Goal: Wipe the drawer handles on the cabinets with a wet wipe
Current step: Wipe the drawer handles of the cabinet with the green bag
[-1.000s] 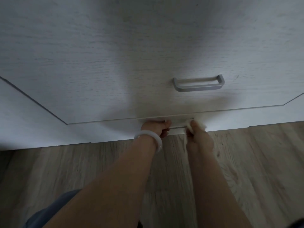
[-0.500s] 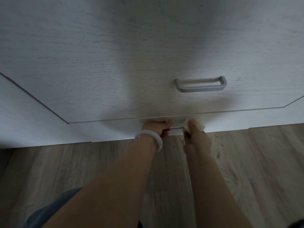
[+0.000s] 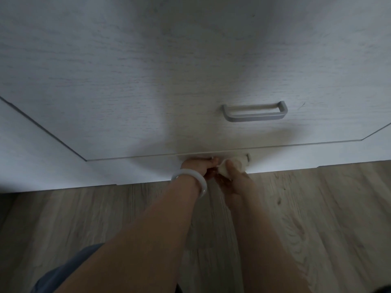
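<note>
A white wood-grain cabinet fills the upper view. Its upper drawer [image 3: 148,92] carries a grey bar handle [image 3: 255,112], untouched. Below that drawer's lower edge, a second handle [image 3: 248,157] on the bottom drawer is mostly hidden; only its right end shows. My left hand [image 3: 200,166], with a white bangle on the wrist, curls its fingers round the left part of that lower handle. My right hand [image 3: 234,178] grips a crumpled white wet wipe [image 3: 234,163] and presses it against the lower handle, right beside the left hand.
Grey-brown wood-plank floor [image 3: 317,218] runs up to the cabinet's base. A blue-grey trouser leg [image 3: 63,273] shows at the bottom left. The cabinet's side panels [image 3: 31,149] flank the drawers.
My right hand has slid the wipe leftward along the lower handle, closing the gap to my left hand; the handle's right end is now uncovered. The left hand has stayed put.
</note>
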The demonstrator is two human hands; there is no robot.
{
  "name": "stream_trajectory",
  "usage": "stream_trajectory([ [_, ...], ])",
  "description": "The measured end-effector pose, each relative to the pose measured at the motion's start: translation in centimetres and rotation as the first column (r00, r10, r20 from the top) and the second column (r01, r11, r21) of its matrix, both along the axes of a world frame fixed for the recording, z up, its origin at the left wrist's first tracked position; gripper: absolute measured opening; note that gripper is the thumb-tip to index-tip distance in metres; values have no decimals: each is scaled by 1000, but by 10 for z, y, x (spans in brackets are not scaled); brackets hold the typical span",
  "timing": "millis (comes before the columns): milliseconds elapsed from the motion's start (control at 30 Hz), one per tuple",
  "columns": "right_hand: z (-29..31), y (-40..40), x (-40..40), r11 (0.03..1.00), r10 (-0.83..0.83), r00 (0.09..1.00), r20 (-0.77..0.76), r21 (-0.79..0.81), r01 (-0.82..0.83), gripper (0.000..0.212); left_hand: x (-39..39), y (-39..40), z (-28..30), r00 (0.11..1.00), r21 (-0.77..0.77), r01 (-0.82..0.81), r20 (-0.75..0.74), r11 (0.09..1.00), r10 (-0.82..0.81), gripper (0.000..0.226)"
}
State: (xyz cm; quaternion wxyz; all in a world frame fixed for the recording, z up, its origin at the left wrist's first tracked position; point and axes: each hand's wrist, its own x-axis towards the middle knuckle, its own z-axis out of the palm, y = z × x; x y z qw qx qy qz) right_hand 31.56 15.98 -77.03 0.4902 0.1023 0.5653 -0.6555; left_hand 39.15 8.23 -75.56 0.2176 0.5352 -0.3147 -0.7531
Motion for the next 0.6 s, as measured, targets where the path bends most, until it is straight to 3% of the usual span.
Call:
stream_trajectory([
  [167,11,4,-33,965,-258,963,-78,-65,253,19,-1,2,-2,1000,-29,-11,10,1000,11,18],
  [267,7,0,-14,984,-174,975,-141,21,179,21,0,0,-5,1000,13,-28,-4,1000,29,18],
  [333,7,-2,1,992,-116,989,-95,42,120,19,-1,0,-6,999,26,-34,-9,999,34,17],
  [400,13,0,-4,988,-154,987,-45,16,155,15,-1,1,-6,999,18,-38,-21,999,38,17],
  [500,15,2,-29,949,-311,950,-7,-64,310,28,-1,4,-6,999,-20,-32,-14,999,31,19],
  [600,10,-2,-20,973,-224,968,-111,31,229,25,0,3,-8,1000,-22,-30,-6,999,30,17],
])
